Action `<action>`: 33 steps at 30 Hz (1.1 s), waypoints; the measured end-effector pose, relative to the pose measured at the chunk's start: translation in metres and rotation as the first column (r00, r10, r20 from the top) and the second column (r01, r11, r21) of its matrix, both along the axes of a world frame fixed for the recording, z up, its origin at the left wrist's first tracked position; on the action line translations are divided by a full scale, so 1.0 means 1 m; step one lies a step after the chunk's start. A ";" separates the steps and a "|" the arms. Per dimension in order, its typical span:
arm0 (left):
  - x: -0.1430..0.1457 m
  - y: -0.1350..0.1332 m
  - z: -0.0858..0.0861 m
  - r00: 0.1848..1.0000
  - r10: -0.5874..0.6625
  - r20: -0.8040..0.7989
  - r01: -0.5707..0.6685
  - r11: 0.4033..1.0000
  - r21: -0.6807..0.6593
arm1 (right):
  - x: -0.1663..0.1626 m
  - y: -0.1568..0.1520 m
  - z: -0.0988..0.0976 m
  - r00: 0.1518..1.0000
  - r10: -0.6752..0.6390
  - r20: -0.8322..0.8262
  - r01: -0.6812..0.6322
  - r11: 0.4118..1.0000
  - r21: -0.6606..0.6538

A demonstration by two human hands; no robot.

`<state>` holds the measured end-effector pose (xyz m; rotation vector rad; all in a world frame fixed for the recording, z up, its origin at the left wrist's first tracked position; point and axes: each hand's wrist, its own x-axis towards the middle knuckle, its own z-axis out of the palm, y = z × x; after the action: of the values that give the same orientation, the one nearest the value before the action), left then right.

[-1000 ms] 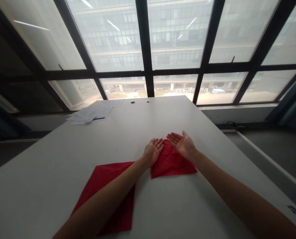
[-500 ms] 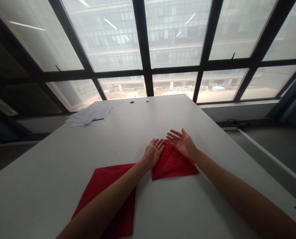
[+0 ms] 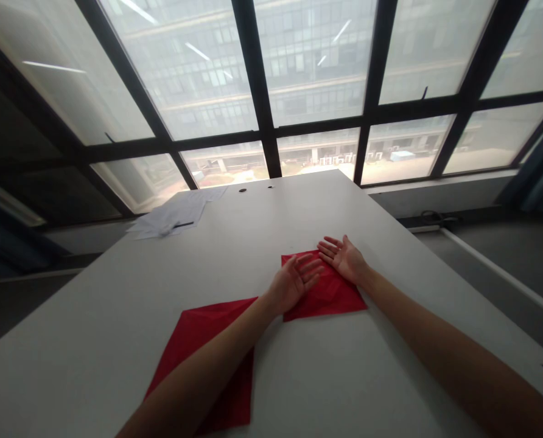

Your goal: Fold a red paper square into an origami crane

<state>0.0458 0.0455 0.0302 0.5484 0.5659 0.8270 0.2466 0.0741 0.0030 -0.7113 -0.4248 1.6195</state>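
Observation:
A smaller red piece, thin and creased like cloth (image 3: 333, 298), lies flat on the white table in front of me. My left hand (image 3: 296, 283) is over its left part, palm turned up, fingers stretched and holding nothing. At its upper right edge rests my right hand (image 3: 343, 258), also palm up with fingers apart and empty. Under my left forearm is a larger red cloth-like piece (image 3: 198, 331), partly hidden by the arm. Whether my left hand touches the smaller piece, I cannot tell.
Loose white papers (image 3: 175, 213) with a dark pen-like item on them lie at the table's far left. A round hole (image 3: 243, 190) is in the far end of the white table (image 3: 294, 389). Black-framed windows stand beyond it.
My left hand has moved right, further over the smaller red piece, uncovering its upper left corner. My right hand has shifted slightly right. The view has tilted a little.

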 end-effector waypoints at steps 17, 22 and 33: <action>0.016 -0.005 -0.014 0.980 0.199 -0.016 -0.199 0.980 0.016 | 0.019 -0.098 0.010 0.997 -0.078 -0.020 0.074 0.987 -0.143; 0.019 -0.005 -0.013 0.973 0.231 -0.013 -0.231 0.973 0.015 | 0.042 -0.093 0.032 0.932 -0.314 0.181 0.328 0.943 -0.052; 0.008 -0.005 0.001 0.974 -0.082 -0.210 0.076 0.996 -0.037 | 0.031 -0.077 0.024 0.885 0.203 0.419 -0.138 0.974 -0.182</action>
<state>0.0536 0.0405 0.0308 0.6332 0.7452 0.6876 0.2772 -0.0029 0.0274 -1.1879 -0.7128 1.6648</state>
